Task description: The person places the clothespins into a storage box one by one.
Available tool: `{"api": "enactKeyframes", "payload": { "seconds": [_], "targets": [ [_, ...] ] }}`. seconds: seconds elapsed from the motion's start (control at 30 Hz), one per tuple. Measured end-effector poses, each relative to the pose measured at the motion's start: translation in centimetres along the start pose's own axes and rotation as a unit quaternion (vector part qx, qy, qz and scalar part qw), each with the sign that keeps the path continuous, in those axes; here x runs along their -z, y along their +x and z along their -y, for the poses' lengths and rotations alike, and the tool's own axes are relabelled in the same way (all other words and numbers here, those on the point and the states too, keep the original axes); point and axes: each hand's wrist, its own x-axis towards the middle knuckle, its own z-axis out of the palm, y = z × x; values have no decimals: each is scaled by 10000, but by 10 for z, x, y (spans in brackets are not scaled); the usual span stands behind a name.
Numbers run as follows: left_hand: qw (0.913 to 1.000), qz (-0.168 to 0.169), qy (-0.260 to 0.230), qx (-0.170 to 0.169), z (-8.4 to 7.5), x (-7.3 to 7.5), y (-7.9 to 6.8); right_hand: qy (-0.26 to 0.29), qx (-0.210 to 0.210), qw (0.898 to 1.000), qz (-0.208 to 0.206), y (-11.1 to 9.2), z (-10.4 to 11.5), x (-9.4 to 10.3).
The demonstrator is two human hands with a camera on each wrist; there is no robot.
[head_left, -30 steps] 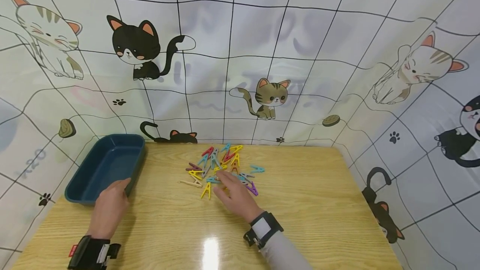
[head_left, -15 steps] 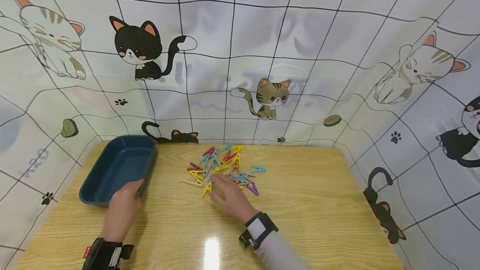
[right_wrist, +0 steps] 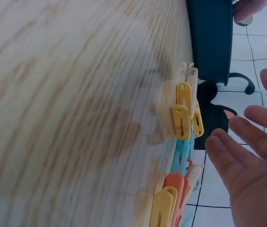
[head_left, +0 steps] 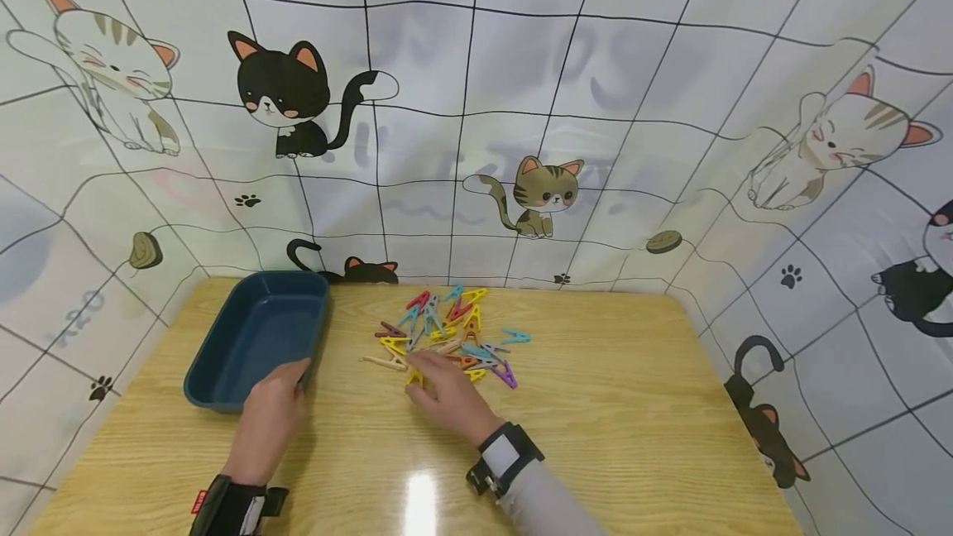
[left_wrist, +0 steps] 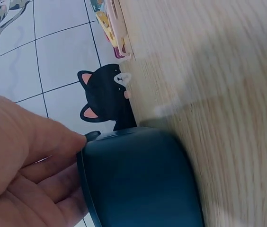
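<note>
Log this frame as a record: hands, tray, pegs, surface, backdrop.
left hand: grips the tray's rim
right hand: open at the pile's near side, no peg held
tray: dark blue, left of the pegs, no pegs inside
pegs: loose pile; yellow, blue, red, purple among them
surface: wood-grain table
backdrop: white, black grid lines, cartoon cats

There are one left hand [head_left: 271, 416] and one right hand [head_left: 449, 398], two black wrist straps [head_left: 223, 507], one blue tray [head_left: 260, 342] and one table [head_left: 633, 404]. Around twenty clothespins [head_left: 476, 351] overlap, preventing an exact count; one is bright purple. The head view shows five paw prints [head_left: 792, 275].
</note>
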Motion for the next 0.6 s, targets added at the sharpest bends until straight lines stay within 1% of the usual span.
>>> {"api": "enactKeyframes", "payload": {
  "seconds": [0.07, 0.13, 0.23, 0.33, 0.47, 0.6],
  "targets": [
    [10000, -92, -12, -34, 0, 1, -1, -48, 38, 10000, -13, 1, 0, -1],
    [9996, -281, -13, -99, 0, 4, 0, -65, 14, 10000, 0, 1, 1, -1],
    [9979, -628, 51, -179, 4, 13, 0, -112, -64, 9999, 52, 1, 2, 1],
    [9957, -892, 172, -155, 11, 23, 0, -91, -210, 9997, 93, 1, 3, 4],
    [9929, -1166, 251, 53, 25, 34, -2, -20, -311, 9995, 58, 2, 2, 10],
    [9875, -1439, 407, 501, 38, 41, -4, 40, -230, 9997, -92, 2, -3, 16]
  ]
}}
